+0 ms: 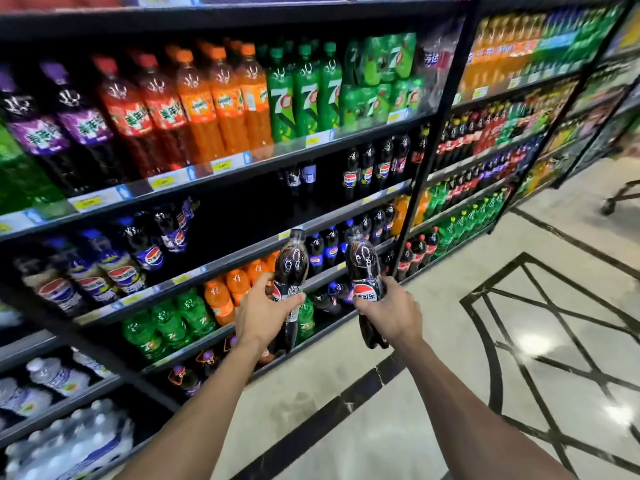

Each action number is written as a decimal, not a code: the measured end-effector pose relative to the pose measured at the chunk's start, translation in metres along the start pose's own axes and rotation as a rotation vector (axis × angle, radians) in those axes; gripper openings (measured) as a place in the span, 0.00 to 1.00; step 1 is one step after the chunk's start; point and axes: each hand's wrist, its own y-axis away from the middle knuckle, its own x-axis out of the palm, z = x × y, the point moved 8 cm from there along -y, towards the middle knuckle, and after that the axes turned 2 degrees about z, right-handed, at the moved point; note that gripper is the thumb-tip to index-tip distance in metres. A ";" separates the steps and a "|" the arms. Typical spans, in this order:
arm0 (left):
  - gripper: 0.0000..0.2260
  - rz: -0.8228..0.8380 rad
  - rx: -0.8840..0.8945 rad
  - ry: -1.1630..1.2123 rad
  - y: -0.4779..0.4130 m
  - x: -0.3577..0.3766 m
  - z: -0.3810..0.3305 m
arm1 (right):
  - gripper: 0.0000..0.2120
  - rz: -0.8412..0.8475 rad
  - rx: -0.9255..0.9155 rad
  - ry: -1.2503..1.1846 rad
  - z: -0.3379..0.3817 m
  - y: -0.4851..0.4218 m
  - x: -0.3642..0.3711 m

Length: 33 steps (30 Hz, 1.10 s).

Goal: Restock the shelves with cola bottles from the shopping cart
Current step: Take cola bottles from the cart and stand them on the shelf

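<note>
My left hand (265, 311) grips a black-labelled cola bottle (290, 265) round its middle and holds it upright in front of the shelves. My right hand (393, 311) grips a second black cola bottle (363, 268) the same way, a little to the right. Both bottles have black caps and stand out from the rack, level with its lower shelves. The shelf (221, 178) two rows above has a dark gap in its middle, with a few cola bottles (375, 168) at its right end. The shopping cart is out of sight.
The black rack holds purple, red, orange and green soda bottles (221, 98) on top, blue cola bottles (114, 265) lower left, water packs (69, 441) at the bottom left. A second rack (485, 150) continues to the right. A marble floor (519, 341) lies on the right, with a cart's wheel frame (620, 195) at the far right.
</note>
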 end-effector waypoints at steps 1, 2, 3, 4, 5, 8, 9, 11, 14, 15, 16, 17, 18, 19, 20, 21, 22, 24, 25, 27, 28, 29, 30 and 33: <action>0.40 0.000 -0.007 -0.010 -0.010 0.003 -0.002 | 0.22 -0.002 -0.001 -0.005 0.002 -0.013 0.000; 0.40 -0.001 -0.011 -0.025 -0.022 0.006 -0.005 | 0.22 -0.006 -0.006 -0.011 0.005 -0.027 0.001; 0.39 -0.001 -0.012 -0.036 -0.033 0.009 -0.006 | 0.21 -0.007 -0.011 -0.018 0.008 -0.038 0.002; 0.38 0.002 -0.018 -0.041 -0.046 0.013 -0.007 | 0.20 -0.004 -0.014 -0.019 0.011 -0.051 0.004; 0.36 0.005 -0.021 -0.033 -0.059 0.017 -0.008 | 0.20 0.000 -0.017 -0.018 0.014 -0.064 0.007; 0.35 0.012 -0.011 0.009 -0.097 0.030 -0.010 | 0.16 -0.005 -0.015 -0.008 0.021 -0.100 0.013; 0.35 0.010 -0.006 0.009 -0.110 0.034 -0.011 | 0.15 -0.008 -0.013 -0.007 0.022 -0.111 0.014; 0.34 0.004 -0.022 0.006 -0.131 0.043 -0.011 | 0.15 0.001 -0.005 -0.002 0.022 -0.131 0.019; 0.33 0.008 -0.001 0.002 -0.164 0.056 -0.016 | 0.16 0.009 0.007 -0.008 0.021 -0.162 0.027; 0.32 0.002 0.005 -0.004 -0.174 0.060 -0.017 | 0.16 0.011 0.008 -0.002 0.020 -0.173 0.030; 0.30 -0.004 0.009 0.002 -0.182 0.064 -0.021 | 0.17 0.009 0.008 0.002 0.019 -0.183 0.032; 0.28 -0.012 0.007 0.016 -0.192 0.068 -0.022 | 0.17 0.001 0.010 -0.001 0.017 -0.194 0.035; 0.26 -0.016 0.006 0.027 -0.203 0.073 -0.024 | 0.18 -0.010 0.006 -0.004 0.015 -0.207 0.039; 0.24 -0.024 0.006 0.043 -0.216 0.080 -0.024 | 0.19 -0.022 -0.003 -0.011 0.013 -0.222 0.044; 0.22 -0.033 0.011 0.064 -0.231 0.088 -0.023 | 0.19 -0.037 -0.021 -0.028 0.011 -0.237 0.049; 0.22 -0.040 0.029 0.086 -0.245 0.096 -0.021 | 0.20 -0.049 -0.037 -0.057 0.009 -0.252 0.055; 0.23 -0.052 0.043 0.099 -0.259 0.105 -0.019 | 0.20 -0.055 -0.047 -0.093 0.005 -0.267 0.064; 0.23 -0.064 0.060 0.116 -0.283 0.122 -0.013 | 0.21 -0.051 -0.066 -0.157 0.000 -0.295 0.082; 0.24 -0.070 0.073 0.118 -0.294 0.130 -0.010 | 0.21 -0.045 -0.075 -0.181 -0.003 -0.308 0.091; 0.24 -0.088 0.103 0.123 -0.313 0.140 -0.011 | 0.22 -0.040 -0.092 -0.234 -0.005 -0.332 0.103; 0.23 -0.095 0.107 0.128 -0.324 0.144 -0.011 | 0.23 -0.034 -0.101 -0.255 -0.004 -0.343 0.107; 0.21 -0.102 0.106 0.146 -0.336 0.147 -0.011 | 0.23 -0.026 -0.114 -0.263 -0.001 -0.356 0.111; 0.20 -0.114 0.093 0.159 -0.348 0.151 -0.011 | 0.22 -0.017 -0.131 -0.267 0.004 -0.368 0.112; 0.22 -0.165 -0.005 0.219 -0.386 0.157 -0.005 | 0.24 0.019 -0.167 -0.299 0.025 -0.405 0.117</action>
